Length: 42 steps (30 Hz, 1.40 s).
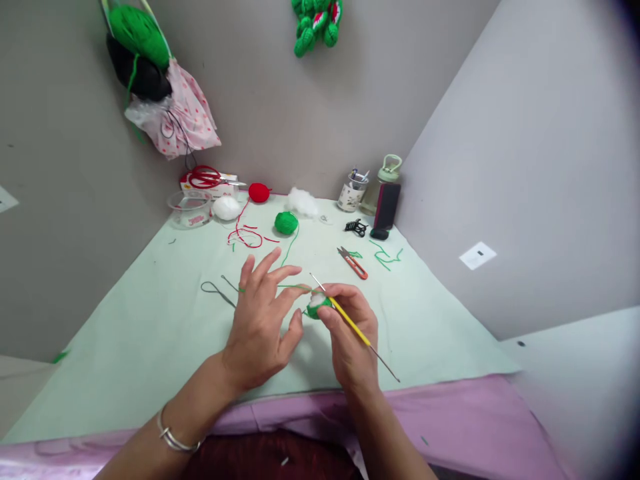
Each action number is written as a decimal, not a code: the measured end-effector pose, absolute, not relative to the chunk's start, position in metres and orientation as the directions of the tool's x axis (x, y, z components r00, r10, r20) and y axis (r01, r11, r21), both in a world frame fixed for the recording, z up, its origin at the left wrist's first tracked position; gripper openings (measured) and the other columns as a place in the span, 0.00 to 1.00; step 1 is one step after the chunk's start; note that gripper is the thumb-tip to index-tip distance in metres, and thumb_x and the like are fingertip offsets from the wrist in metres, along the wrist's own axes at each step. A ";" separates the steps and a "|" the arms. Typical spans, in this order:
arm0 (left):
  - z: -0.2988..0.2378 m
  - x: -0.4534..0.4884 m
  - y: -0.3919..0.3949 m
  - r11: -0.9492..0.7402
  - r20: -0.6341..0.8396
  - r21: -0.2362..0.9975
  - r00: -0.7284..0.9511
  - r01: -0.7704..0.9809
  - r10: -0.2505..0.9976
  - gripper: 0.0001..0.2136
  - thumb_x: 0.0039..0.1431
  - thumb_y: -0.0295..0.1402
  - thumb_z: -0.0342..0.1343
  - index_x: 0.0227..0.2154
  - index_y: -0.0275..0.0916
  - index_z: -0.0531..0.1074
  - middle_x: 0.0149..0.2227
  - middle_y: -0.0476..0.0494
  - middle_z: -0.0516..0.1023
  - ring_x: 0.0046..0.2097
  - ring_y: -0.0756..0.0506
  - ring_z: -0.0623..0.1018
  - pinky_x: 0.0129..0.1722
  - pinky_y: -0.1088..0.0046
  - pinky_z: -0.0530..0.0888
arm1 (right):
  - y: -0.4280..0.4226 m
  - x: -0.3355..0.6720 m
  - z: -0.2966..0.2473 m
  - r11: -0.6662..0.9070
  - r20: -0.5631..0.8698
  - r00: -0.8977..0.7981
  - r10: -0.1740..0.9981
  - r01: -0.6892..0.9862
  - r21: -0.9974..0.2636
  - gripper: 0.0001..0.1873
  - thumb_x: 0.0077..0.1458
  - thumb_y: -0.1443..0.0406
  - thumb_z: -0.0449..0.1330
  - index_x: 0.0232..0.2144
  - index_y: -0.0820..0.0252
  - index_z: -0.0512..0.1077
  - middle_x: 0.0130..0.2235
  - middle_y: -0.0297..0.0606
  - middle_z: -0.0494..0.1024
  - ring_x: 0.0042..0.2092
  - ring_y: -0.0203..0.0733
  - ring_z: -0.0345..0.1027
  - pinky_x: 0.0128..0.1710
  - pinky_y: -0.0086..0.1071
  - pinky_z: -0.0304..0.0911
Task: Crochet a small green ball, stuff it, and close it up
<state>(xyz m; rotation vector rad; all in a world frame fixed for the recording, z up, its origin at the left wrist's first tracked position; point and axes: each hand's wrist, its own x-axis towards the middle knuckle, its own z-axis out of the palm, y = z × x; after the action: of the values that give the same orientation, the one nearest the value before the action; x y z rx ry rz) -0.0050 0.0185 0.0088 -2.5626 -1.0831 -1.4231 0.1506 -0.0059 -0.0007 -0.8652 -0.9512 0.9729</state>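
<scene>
Right hand [354,333]: grip closed on yellow-handled hook [351,322] and white-filled green piece [315,311], latter at hand's 10 o'clock. Left hand [260,323]: grip open, fingers spread, green strand [290,287] across. On bench [150,333], from piece: green yarn ball [286,223], 11 o'clock; orange-handled snips [354,264], 1 o'clock.

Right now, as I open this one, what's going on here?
A person's right hand holds a yellow-handled hook and a small green piece with white showing in it. The left hand is spread close by, with green yarn strung across it. Beyond the hands, a green yarn ball, a red yarn ball and orange-handled snips lie on the pale green table.
</scene>
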 end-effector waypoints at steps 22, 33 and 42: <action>0.006 0.007 0.009 -0.768 0.766 0.553 0.164 0.323 0.621 0.25 0.61 0.24 0.62 0.60 0.48 0.71 0.56 0.42 0.82 0.49 0.41 0.82 0.52 0.60 0.79 | -0.018 0.146 0.008 0.392 0.370 0.190 0.910 -0.097 -0.915 0.09 0.60 0.63 0.68 0.45 0.50 0.79 0.45 0.37 0.81 0.47 0.42 0.77 0.48 0.36 0.75; -0.006 0.008 0.011 -0.552 0.551 0.790 0.086 0.265 0.830 0.13 0.64 0.29 0.63 0.50 0.45 0.74 0.50 0.46 0.82 0.58 0.43 0.78 0.60 0.62 0.74 | -0.004 0.141 -0.007 0.400 0.390 0.238 0.890 0.007 -0.917 0.05 0.60 0.63 0.68 0.40 0.53 0.81 0.40 0.37 0.83 0.42 0.41 0.79 0.40 0.34 0.75; 0.003 0.006 0.003 -0.440 0.433 0.889 0.086 0.123 0.897 0.22 0.56 0.29 0.69 0.54 0.47 0.77 0.43 0.48 0.83 0.46 0.45 0.79 0.54 0.63 0.76 | -0.015 0.153 -0.007 0.516 0.579 0.274 0.768 0.271 -0.813 0.11 0.62 0.66 0.66 0.44 0.43 0.83 0.39 0.36 0.82 0.42 0.42 0.76 0.41 0.37 0.73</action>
<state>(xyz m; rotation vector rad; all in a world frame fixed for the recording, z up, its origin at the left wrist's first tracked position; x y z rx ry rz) 0.0058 0.0033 0.0033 -2.6705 -1.6271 -2.2672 0.1529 -0.0148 -0.0074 -1.0285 -1.2957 0.4289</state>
